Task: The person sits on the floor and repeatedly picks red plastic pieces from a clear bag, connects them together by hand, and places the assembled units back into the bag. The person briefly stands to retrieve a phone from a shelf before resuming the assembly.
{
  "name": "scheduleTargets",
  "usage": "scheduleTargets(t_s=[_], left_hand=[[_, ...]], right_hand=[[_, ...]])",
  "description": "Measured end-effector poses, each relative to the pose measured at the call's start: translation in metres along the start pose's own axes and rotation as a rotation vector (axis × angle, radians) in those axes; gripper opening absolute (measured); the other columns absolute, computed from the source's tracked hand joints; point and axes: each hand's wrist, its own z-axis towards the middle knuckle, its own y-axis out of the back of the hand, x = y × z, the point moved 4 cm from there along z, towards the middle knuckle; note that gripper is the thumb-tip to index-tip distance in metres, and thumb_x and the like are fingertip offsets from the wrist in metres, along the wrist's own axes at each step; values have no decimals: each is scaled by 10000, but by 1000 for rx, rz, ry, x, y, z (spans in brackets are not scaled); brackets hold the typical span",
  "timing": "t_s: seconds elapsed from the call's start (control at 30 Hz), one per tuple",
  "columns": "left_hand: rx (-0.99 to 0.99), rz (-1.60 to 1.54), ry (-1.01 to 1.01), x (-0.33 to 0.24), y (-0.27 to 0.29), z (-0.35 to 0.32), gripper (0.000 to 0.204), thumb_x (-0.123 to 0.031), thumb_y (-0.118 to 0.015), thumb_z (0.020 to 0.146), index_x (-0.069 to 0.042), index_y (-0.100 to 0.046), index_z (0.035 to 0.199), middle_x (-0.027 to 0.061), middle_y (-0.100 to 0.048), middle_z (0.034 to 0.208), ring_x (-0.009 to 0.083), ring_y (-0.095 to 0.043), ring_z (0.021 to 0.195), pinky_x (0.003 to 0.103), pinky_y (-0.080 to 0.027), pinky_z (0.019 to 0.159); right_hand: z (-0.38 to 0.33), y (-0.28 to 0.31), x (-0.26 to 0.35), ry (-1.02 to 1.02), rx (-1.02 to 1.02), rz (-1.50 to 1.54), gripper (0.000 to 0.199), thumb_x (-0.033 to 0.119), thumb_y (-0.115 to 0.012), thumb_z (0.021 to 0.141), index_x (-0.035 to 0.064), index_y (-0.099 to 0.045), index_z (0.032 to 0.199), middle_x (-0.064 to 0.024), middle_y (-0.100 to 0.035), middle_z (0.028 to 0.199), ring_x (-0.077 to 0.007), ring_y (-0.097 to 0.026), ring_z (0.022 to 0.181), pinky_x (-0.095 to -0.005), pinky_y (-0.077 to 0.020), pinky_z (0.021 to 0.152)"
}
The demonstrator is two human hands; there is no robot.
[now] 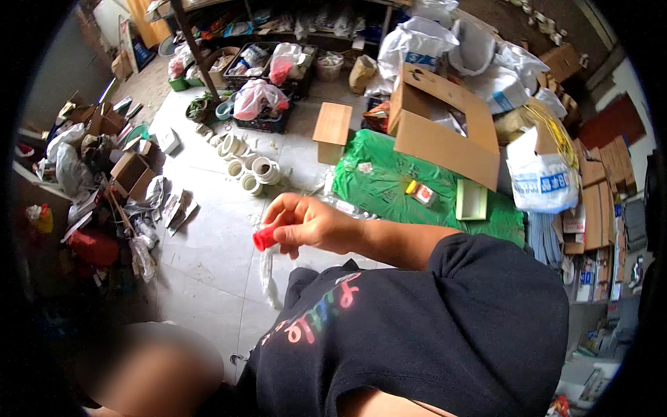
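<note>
My right hand (306, 224) reaches in from the right over the floor, its thumb and bent fingers closed on a short red plastic tube-shaped piece (264, 238) with a round end. Directly below this piece in the picture is a whitish see-through plastic strip (267, 281); whether it hangs from the red piece or lies beyond it I cannot tell. Part of my left arm (382, 404) shows at the lower edge, under the black shirt (445, 320); my left hand does not show. A blurred skin-coloured shape (153, 368) fills the lower left corner.
Several white pipe fittings (250, 170) stand on the tiled floor (201, 257). Ahead to the right, a green-wrapped pile (389, 184) carries an open cardboard box (448, 142). White sacks (424, 42) lie behind. Boxes and scraps (132, 174) crowd the left; black crates (260, 125) stand at the back.
</note>
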Motion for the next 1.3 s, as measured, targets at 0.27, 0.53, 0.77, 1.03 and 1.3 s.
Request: scheduleTargets(t_s=[0.27, 0.53, 0.77, 1.03, 1.3], left_hand=[[95, 339, -172, 101, 20, 155, 245, -192, -497, 830, 11, -522, 965, 116, -569, 807, 143, -535, 648, 233, -439, 548], [301, -296, 554, 313, -52, 210, 335, -39, -619, 785, 38, -513, 1094, 56, -584, 884, 40, -473, 650, 169, -384, 572], [306, -19, 364, 370, -55, 261, 277, 34, -635, 733, -8, -598, 1004, 50, -598, 928, 48, -488, 643, 161, -383, 536], [175, -344, 627, 461, -98, 332, 347, -112, -594, 826, 24, -512, 1135, 71, -589, 974, 44, -470, 685, 168, -388, 581], [223, -59, 645, 557, -192, 444, 358, 50, -613, 749, -2, -554, 1099, 65, -608, 928, 88, -536, 744, 204, -436, 702]], right_hand=[[111, 109, 57, 221, -223, 81, 209, 79, -592, 810, 43, -499, 994, -67, -576, 833, -128, -554, 749, -272, -469, 676], [206, 149, 85, 253, -380, -20, 217, 1, -592, 789, 38, -513, 988, -50, -580, 894, -104, -547, 811, -237, -465, 704], [268, 194, 108, 136, -444, -99, 139, 101, -565, 837, 37, -511, 947, -10, -564, 784, -60, -506, 660, -207, -428, 586], [345, 303, 134, -48, -327, -40, 247, 290, -472, 897, 49, -516, 933, -31, -566, 735, -65, -510, 602, -201, -413, 525], [412, 464, 217, 9, -328, -363, 215, 265, -519, 875, 63, -489, 943, -30, -566, 733, -76, -535, 635, -211, -424, 553]])
